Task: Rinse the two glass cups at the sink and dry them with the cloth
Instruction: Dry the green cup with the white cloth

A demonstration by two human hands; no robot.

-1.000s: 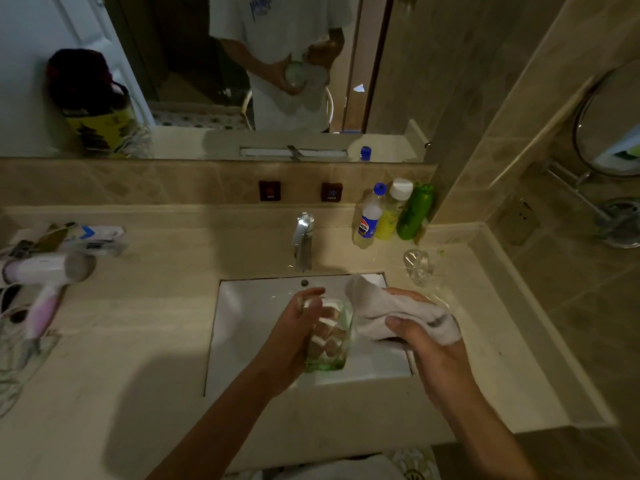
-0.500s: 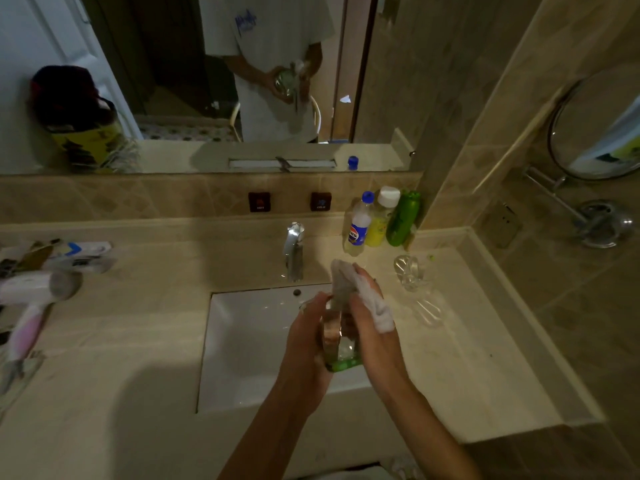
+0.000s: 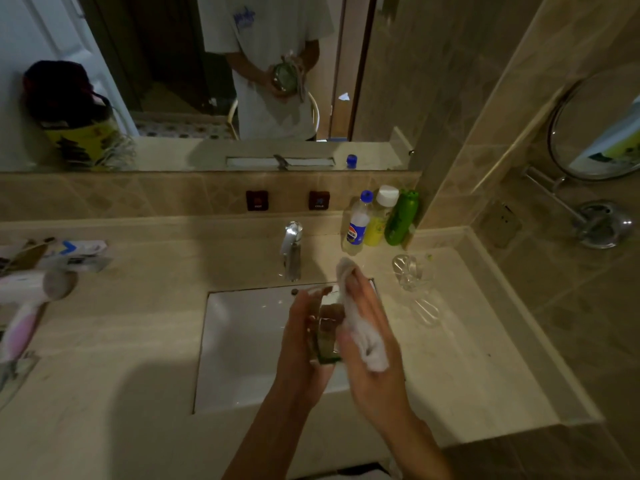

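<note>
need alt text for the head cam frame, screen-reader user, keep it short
Over a white sink, the left hand holds a glass cup while the right hand presses a white cloth against it. A second glass cup stands on the beige counter to the right, near three bottles behind the faucet.

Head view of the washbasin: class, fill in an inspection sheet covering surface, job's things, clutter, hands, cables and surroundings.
Surface: beige stone counter around a white sink.
Job's things: one glass cup held over the sink with the white cloth against it; second glass cup on the counter to the right.
Clutter: three bottles by the back wall; hair dryer on the left.
Hands: left hand grips the cup; right hand holds the cloth.
Cables: nothing seen.
Surroundings: faucet, wall mirror, round mirror on the right.
</note>
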